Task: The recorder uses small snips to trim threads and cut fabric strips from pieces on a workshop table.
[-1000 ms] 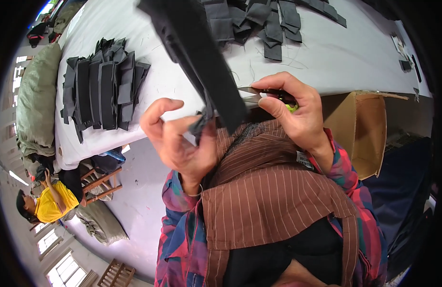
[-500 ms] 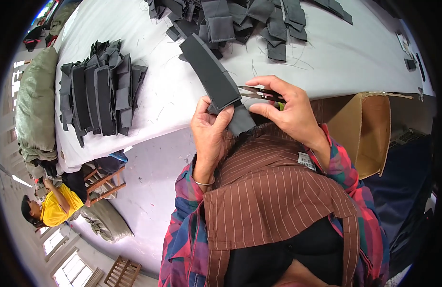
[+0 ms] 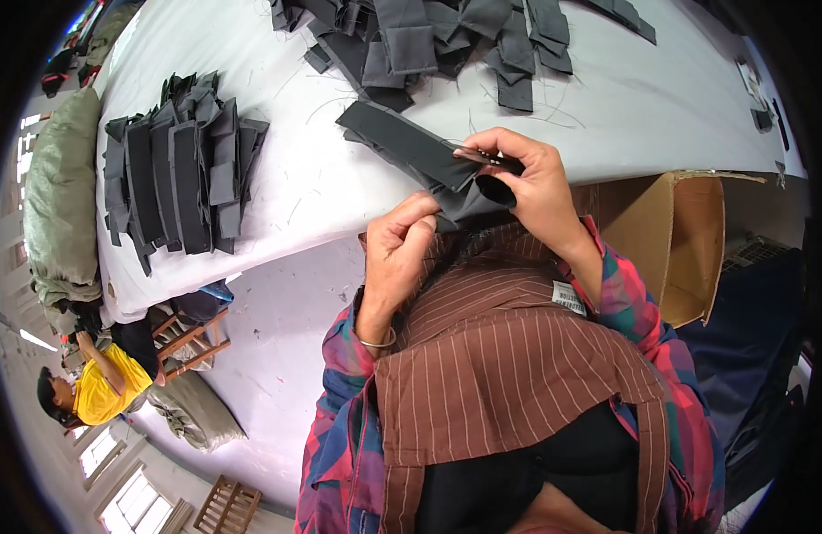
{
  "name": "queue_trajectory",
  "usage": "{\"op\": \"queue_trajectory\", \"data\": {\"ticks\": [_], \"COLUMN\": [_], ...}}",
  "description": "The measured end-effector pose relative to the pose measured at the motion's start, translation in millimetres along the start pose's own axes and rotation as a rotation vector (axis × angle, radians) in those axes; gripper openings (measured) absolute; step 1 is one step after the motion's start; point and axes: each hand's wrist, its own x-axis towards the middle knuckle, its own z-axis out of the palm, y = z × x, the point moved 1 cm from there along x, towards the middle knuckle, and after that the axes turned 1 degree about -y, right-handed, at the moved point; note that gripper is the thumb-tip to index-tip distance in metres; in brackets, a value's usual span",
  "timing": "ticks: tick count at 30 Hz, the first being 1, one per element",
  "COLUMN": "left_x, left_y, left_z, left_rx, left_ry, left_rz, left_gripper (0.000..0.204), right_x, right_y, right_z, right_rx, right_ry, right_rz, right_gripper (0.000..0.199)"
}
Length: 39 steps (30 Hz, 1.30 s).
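Pinching the long black fabric strip [image 3: 400, 142] with your left hand [image 3: 397, 245], dark metal snips [image 3: 491, 159] gripped in your right hand [image 3: 539, 182]; likely trimming, next move wants strip taut

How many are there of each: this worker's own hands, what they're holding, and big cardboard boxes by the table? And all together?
Hands: 2, left hand and right hand
Dark cloth bundle: 1 (layers unclear)
Snips: 1
Cardboard box: 1
Total: 5
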Motion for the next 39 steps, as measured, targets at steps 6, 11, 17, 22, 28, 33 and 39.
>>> {"op": "queue_trajectory", "data": {"ticks": [6, 11, 17, 22, 28, 33, 39], "left_x": [9, 17, 25, 29, 28, 18, 12], "left_y": [6, 27, 31, 23, 20, 23, 28], "left_z": [-7, -4, 7, 8, 10, 18, 22], "left_rx": [-0.316, -0.445, -0.023, -0.322, -0.287, -0.173, -0.331], "left_ry": [0.255, 0.205, 0.103, 0.22, 0.234, 0.183, 0.208], "left_rz": [-0.008, -0.061, -0.108, -0.194, -0.187, -0.02, -0.182], "left_gripper": [0.029, 0.036, 0.038, 0.027, 0.029, 0.033, 0.041], "right_x": [2, 2, 1, -7, -17, -7, -7], "right_y": [0, 1, -5, -10, -11, -15, -3], "right_z": [-5, -6, -5, -10, -8, 1, 6], "right_rx": [0.079, 0.071, 0.032, 0.091, -0.179, -0.349, 0.066], "right_ry": [-0.026, -0.058, -0.109, -0.068, -0.082, -0.123, -0.117], "right_rz": [0.051, 0.061, 0.061, 0.14, -0.187, -0.117, 0.091], "right_gripper": [0.02, 0.02, 0.02, 0.014, 0.015, 0.012, 0.013]}}
